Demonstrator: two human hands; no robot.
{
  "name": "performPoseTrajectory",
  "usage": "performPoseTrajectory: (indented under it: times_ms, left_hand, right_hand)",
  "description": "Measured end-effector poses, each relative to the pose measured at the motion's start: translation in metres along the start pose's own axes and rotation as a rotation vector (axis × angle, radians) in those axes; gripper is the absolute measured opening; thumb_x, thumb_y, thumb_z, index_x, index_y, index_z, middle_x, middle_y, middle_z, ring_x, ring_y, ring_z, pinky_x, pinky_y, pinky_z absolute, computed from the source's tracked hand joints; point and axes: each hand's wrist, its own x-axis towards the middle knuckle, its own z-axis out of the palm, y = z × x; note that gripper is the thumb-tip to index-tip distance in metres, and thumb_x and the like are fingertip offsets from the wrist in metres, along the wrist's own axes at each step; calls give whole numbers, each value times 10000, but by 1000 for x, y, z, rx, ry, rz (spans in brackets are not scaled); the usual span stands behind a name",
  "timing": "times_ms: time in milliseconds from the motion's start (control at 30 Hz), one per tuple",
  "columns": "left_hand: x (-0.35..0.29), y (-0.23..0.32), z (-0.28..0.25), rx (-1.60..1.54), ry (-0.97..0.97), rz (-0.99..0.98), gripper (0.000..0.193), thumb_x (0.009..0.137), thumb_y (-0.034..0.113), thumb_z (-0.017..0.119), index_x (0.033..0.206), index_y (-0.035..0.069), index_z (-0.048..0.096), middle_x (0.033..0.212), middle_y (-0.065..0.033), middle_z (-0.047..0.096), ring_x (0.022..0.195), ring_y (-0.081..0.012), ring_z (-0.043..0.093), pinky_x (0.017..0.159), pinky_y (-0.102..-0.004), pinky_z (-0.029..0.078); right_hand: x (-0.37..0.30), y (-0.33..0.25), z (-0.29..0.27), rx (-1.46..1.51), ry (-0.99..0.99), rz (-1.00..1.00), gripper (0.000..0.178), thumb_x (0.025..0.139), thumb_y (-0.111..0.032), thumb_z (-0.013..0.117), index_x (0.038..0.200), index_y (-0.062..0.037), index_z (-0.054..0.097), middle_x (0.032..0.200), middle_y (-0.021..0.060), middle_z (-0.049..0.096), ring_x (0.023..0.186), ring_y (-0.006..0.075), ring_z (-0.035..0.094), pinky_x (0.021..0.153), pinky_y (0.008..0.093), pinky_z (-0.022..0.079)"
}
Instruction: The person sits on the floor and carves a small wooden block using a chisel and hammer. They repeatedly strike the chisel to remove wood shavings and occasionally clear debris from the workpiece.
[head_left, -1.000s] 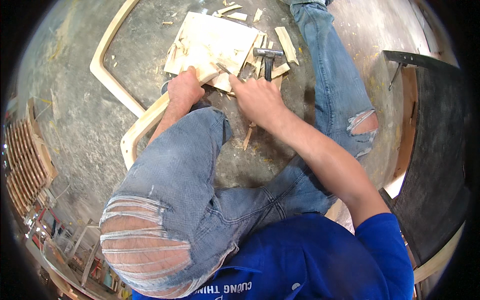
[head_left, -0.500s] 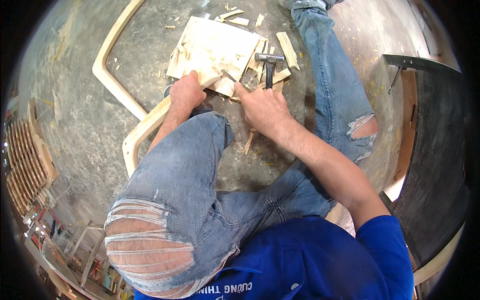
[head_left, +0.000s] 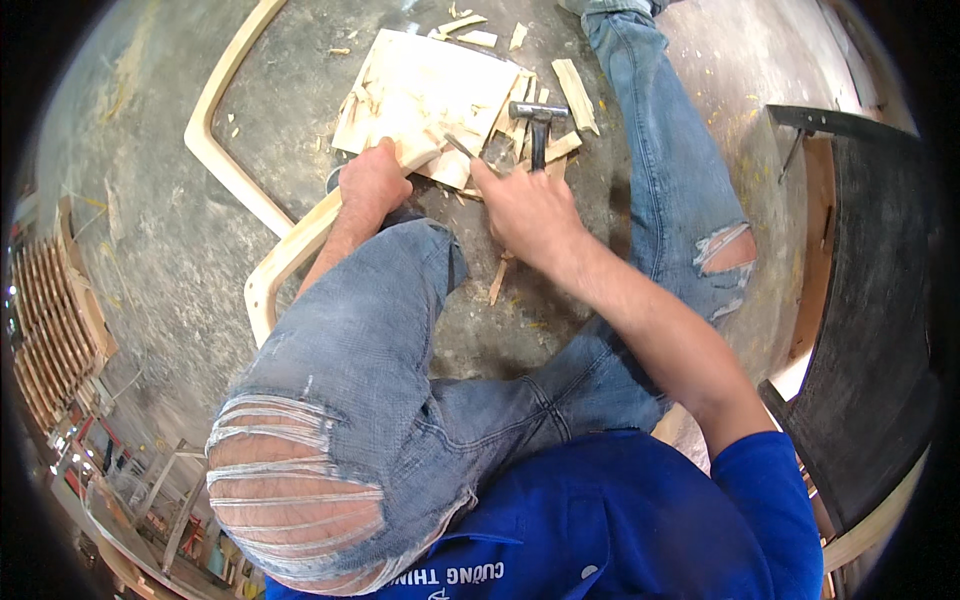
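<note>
Basically, the bent wooden piece (head_left: 292, 248) runs diagonally up from beside the person's left knee, its near bend to the left of the jeans (head_left: 370, 320) & its far end over the lower edge of the pale board (head_left: 450, 82); prob. resting there, but contact's hard to confirm. L hand (head_left: 375, 185) is wrapped round it just short of that far end, fingers closed firmly on the wood, some hidden underneath. R hand (head_left: 532, 215) has its fingers curled tight round a chisel-like tool (head_left: 459, 146), thumb side fwd, w/ the blade tip right by the wood's end; can't tell if it's touching. Handling-wise: looks like solid timber, so stiff, prob. light to moderate wt., no real flex; the bend means it'd likely twist or roll if held at one end only. Smooth faces may slip a bit, esp. w/ dust about; edges near the worked end could splinter. Best hold = straight run behind the end, w/ fingers kept clear of the blade line, plus support near the bend, e.g. against the leg. Hammer (head_left: 538, 113) lies just beyond the R hand, its handle partly hidden by it, so can't say if they touch. Offcuts (head_left: 574, 97) sit right of the board; a 2nd bent piece (head_left: 243, 186) is on the floor (head_left: 130, 250), left.
</note>
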Motion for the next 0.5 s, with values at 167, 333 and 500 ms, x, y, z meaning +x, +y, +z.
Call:
performPoseTrajectory:
  times_ms: [167, 333, 500]
  left_hand:
    - [5, 3, -3, -6, 9, 11, 456, 815, 147, 799, 1236, 69, 643, 1139, -178, 768, 1104, -336, 740, 940, -469, 588]
    - [3, 1, -6, -20, -15, -10, 451, 805, 141, 799, 1219, 54, 642, 1128, -192, 766, 1100, -345, 741, 922, -472, 591]
    - [1, -6, 7, -10, 54, 34, 436, 788, 130, 799, 1185, 40, 642, 1101, -209, 764, 1053, -357, 750, 912, -472, 589]
  right_hand:
    - [25, 14, 19, -36, 139, -59, 330, 955, -35, 552, 1279, -14, 606, 849, 214, 747, 884, 376, 778, 748, 512, 622]
    - [0, 23, 38, -20, 69, 1, 463, 957, -42, 557, 1412, -125, 592, 793, 206, 717, 805, 391, 767, 697, 530, 613]
    - [-3, 33, -8, -17, 67, 37, 471, 968, -55, 575, 1431, -138, 592, 825, 185, 734, 787, 384, 758, 743, 522, 636]
